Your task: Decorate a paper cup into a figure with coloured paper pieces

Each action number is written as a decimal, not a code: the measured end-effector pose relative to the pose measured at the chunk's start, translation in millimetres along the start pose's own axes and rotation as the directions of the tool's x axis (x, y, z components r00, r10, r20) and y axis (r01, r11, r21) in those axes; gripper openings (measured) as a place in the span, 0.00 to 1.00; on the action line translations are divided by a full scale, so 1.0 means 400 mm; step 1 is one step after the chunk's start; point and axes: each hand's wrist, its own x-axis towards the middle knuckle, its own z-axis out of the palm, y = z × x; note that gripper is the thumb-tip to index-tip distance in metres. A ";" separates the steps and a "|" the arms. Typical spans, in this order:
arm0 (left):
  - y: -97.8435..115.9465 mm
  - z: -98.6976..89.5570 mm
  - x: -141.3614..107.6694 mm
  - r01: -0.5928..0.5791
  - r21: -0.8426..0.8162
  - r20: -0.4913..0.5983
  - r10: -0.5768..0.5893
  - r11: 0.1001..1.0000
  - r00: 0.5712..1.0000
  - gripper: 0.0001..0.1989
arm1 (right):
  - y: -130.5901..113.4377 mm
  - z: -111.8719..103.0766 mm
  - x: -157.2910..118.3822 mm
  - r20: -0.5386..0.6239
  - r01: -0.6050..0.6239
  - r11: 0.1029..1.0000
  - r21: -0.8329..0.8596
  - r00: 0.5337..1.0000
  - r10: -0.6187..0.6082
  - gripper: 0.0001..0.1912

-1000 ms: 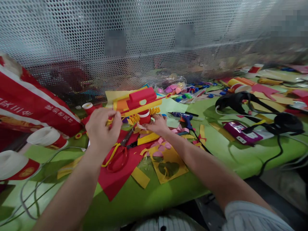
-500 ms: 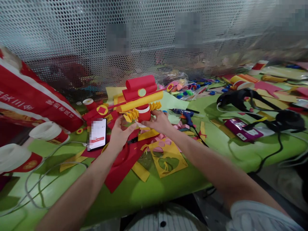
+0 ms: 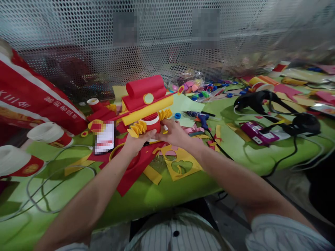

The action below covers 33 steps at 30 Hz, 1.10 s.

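Observation:
A red paper cup point(image 3: 152, 124) with a white band stands in front of me, held from both sides. Yellow pleated paper strips point(image 3: 138, 128) stick out from it like arms. Over it sits a hat of rolled red paper point(image 3: 146, 86) with a yellow paper roll and a pale round disc. My left hand point(image 3: 136, 143) is closed on the cup's lower left, thumb against its front. My right hand point(image 3: 176, 133) grips the right side, near a small white piece point(image 3: 165, 129) by its fingers. The cup's base is hidden behind my hands.
A phone point(image 3: 104, 139) lies left of my hands, with paper cups point(image 3: 49, 134) and a red bag point(image 3: 39, 94) farther left. Right are a blue glue gun point(image 3: 202, 118), a purple box point(image 3: 259, 133) and a black strapped device point(image 3: 264, 101). Cut yellow paper point(image 3: 192, 158) lies in front.
My left hand has moved in closer against the cup, its thumb now on the front. The cup and hat look turned and tilted slightly. The whole view has shifted a little.

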 end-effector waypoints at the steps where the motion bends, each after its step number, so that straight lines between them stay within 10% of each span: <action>1: 0.001 -0.002 -0.001 0.005 -0.002 -0.005 -0.005 1.000 1.000 0.24 | 0.004 -0.010 -0.003 0.020 0.008 1.000 0.025 1.000 -0.008 0.16; 5: 0.019 -0.008 0.000 0.003 -0.004 -0.084 -0.003 1.000 0.996 0.26 | 0.062 -0.084 -0.029 0.059 -0.002 0.972 0.235 0.998 -0.012 0.21; 11: 0.063 -0.029 0.021 -0.035 -0.064 -0.252 0.018 0.997 0.968 0.30 | 0.209 -0.205 -0.122 -0.208 -0.189 0.867 0.461 0.927 0.312 0.18; 19: 0.085 -0.046 0.034 -0.059 -0.061 -0.353 0.033 0.996 0.935 0.34 | 0.306 -0.212 -0.204 -0.347 -0.276 0.884 0.376 0.843 0.411 0.12; 33: 0.063 -0.057 0.036 0.098 -0.102 -0.243 -0.120 0.990 0.963 0.22 | 0.232 -0.169 -0.198 0.061 -0.298 0.950 -0.097 0.950 0.305 0.10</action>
